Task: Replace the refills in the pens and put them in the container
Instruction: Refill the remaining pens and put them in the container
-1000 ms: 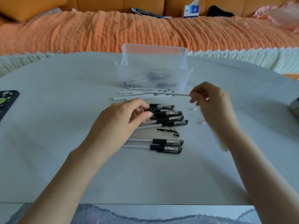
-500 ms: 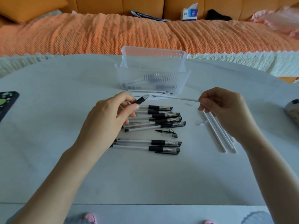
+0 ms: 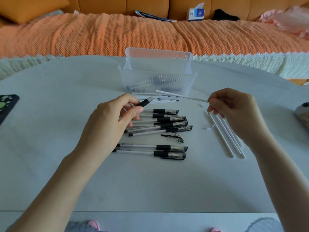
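White and thin, a refill (image 3: pixel 182 96) is held above the table (image 3: pixel 58 173), pinched at its right end by the curled fingertips of the right hand (image 3: pixel 234 113). Its other end points left, across the front of the container (image 3: pixel 157 77). The left hand (image 3: pixel 113 124) grips a pen barrel (image 3: pixel 145 102) between thumb and curled fingers, the black grip end tilted up and right toward the refill, with a gap between the two.

Under the left hand's fingers lies a loose pile of capped pens (image 3: pixel 167 121), clear-bodied with black grips, caps to the right. A single loose cap (image 3: pixel 173 137) lies just below the pile, and two more capped pens (image 3: pixel 150 149) lie side by side nearer the person. Several white refills (image 3: pixel 225 138) rest on the table below the right hand, partly hidden by it. More refills (image 3: pixel 158 99) lie just in front of the container.

That container is clear ribbed plastic, standing at the table's far middle, with dark pens dimly visible through its wall. A phone (image 3: pixel 6 106) lies at the left edge of the table. Beyond is a sofa with an orange blanket (image 3: pixel 100 34).
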Demonstrator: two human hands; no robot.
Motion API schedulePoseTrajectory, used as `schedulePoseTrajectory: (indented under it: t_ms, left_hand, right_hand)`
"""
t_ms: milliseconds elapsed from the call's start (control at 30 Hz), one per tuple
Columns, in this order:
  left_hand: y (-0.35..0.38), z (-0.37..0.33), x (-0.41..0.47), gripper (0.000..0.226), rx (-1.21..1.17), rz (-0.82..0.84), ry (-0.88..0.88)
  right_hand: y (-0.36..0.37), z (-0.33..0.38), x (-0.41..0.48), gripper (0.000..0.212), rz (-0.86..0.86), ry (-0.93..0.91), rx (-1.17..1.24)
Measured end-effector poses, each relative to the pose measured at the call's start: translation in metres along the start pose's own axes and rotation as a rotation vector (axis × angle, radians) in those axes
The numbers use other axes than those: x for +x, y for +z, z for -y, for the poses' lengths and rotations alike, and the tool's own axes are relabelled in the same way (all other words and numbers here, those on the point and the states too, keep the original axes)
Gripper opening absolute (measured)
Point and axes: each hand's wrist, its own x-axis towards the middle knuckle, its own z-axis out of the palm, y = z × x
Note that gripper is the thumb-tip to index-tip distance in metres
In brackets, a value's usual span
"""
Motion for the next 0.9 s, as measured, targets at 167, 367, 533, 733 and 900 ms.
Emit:
schedulePoseTrajectory:
  t_ms: [167, 367, 533, 733, 900]
  left_hand:
    - [0.0004, -0.0002, -0.0001, 0.006, -0.003, -0.003, 0.007]
    - [-0.0006, -0.0006, -0.0003, 0.004, 0.005, -0.002, 0.02]
    - [-0.0001, -0.0005, -0.0006, 0.008, 0.04, 0.003, 0.032]
    - [-0.0002, 0.0012, -0.0011, 0.003, 0.029, -0.001, 0.028]
    - [-0.0001, 0.0011, -0.0007, 0.002, 0.014, 0.0, 0.018]
  right_hand:
    - [0.0011, -0.0005, -0.0007, 0.021, 0.035, 0.005, -0.022]
    - [0.0, 0.0, -0.0003, 0.018, 0.043, 0.008, -0.059]
    - [0.0025, 0.0007, -0.0014, 0.019, 0.059, -0.001, -0.101]
    - [-0.0021, 0.0014, 0.0009, 0.025, 0.009, -0.013, -0.043]
    - [-0.0015, 0.0009, 0.0006, 0.026, 0.023, -0.013, -0.038]
